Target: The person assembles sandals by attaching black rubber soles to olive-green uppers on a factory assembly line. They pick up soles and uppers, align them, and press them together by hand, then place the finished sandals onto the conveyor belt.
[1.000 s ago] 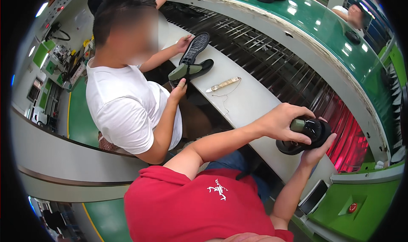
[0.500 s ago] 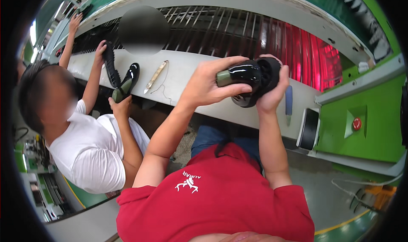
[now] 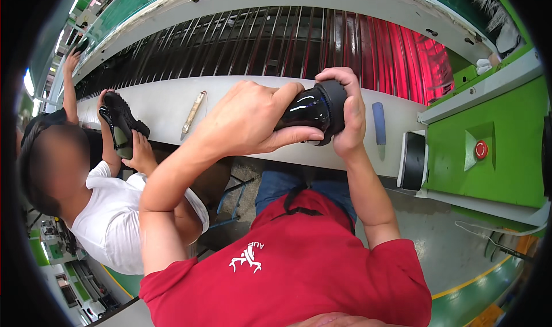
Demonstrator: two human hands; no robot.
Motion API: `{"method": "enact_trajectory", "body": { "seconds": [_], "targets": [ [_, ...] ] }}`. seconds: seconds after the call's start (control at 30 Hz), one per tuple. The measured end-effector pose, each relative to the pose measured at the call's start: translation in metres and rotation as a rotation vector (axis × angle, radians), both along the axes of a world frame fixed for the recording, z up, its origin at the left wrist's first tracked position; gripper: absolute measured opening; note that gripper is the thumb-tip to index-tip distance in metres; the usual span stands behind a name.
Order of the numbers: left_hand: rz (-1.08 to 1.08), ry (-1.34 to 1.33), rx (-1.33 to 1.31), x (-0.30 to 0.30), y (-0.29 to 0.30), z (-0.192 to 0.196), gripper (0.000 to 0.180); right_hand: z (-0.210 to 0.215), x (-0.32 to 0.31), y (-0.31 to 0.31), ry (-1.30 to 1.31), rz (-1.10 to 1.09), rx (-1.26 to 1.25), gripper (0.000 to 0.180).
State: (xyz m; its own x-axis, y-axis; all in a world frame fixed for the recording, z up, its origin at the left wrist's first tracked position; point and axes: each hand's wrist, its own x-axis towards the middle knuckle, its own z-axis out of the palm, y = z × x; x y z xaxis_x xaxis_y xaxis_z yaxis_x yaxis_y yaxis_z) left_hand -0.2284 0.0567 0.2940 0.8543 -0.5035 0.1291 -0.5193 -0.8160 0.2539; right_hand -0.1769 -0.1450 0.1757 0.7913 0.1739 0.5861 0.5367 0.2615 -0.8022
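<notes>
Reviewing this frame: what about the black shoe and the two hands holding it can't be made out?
- Black shoe, head view: most of it is covered by the left hand and right hand; only a glossy part shows.
- Right hand's palm side: hidden behind the shoe.
- Co-worker's shoe: small, bent by the fisheye rim; detail unreadable.

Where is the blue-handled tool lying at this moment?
In the head view, the blue-handled tool lies on the white ledge, just right of the right hand holding the black shoe, near the black pad.
</notes>
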Motion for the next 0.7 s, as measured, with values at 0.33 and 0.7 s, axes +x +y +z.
{"method": "enact_trajectory", "body": {
  "seconds": [0.33,0.7],
  "targets": [
    [-0.144,-0.003,0.021,0.010,-0.009,-0.002,0.067,-0.010,0.001,-0.005,-0.020,-0.074,0.048,0.053],
    [-0.175,0.007,0.054,0.021,-0.032,-0.003,0.064,0.007,0.012,-0.050,-0.200,-0.033,-0.231,0.046]
  ]
}}
